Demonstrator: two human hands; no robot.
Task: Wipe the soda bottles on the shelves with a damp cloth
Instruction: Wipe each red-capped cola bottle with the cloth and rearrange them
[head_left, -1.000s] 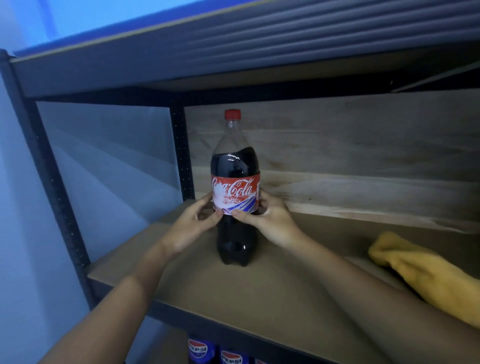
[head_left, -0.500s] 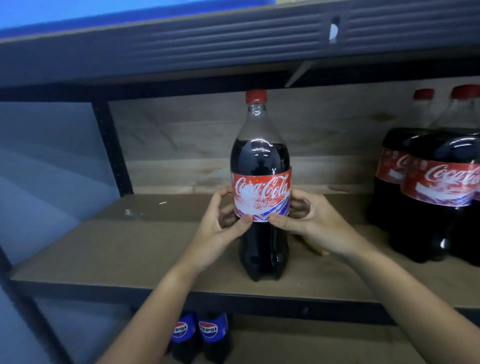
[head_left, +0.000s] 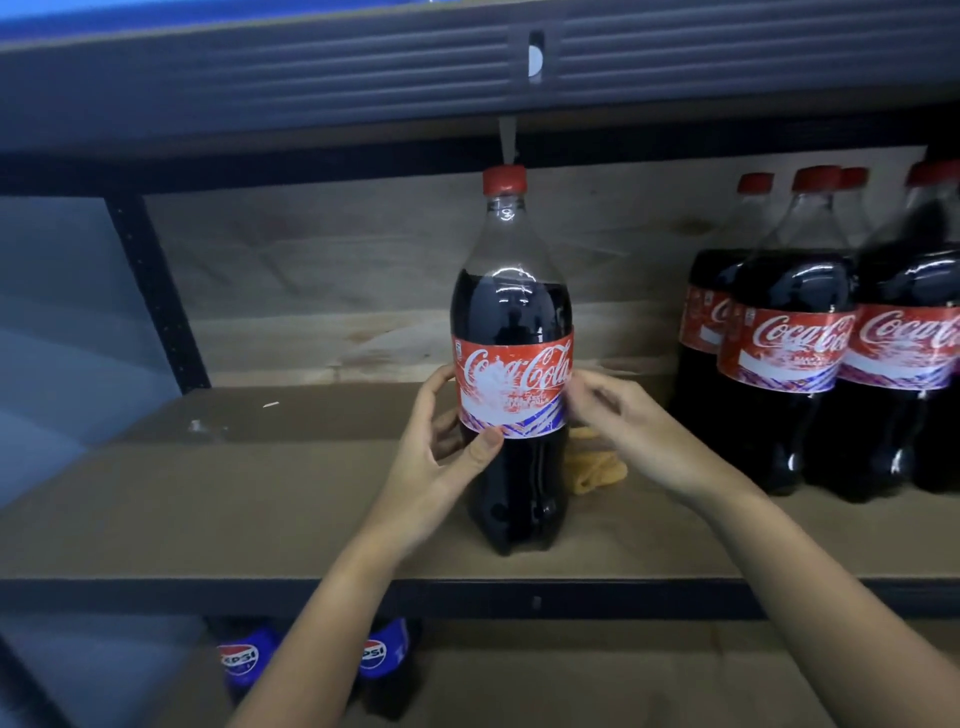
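Coca-Cola bottle (head_left: 511, 364) upright mid-shelf (head_left: 234, 499), near front edge. Left hand (head_left: 441, 457) grips label band, thumb across front. Right hand (head_left: 618, 421) blurred, fingers at bottle's right side, grip unclear. Yellow cloth (head_left: 597, 465) behind bottle. More Coca-Cola bottles (head_left: 831, 338) right.

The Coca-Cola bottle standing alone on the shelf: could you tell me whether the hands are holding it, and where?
The left hand grips the Coca-Cola bottle at its label; the blurred right hand seems just off it.
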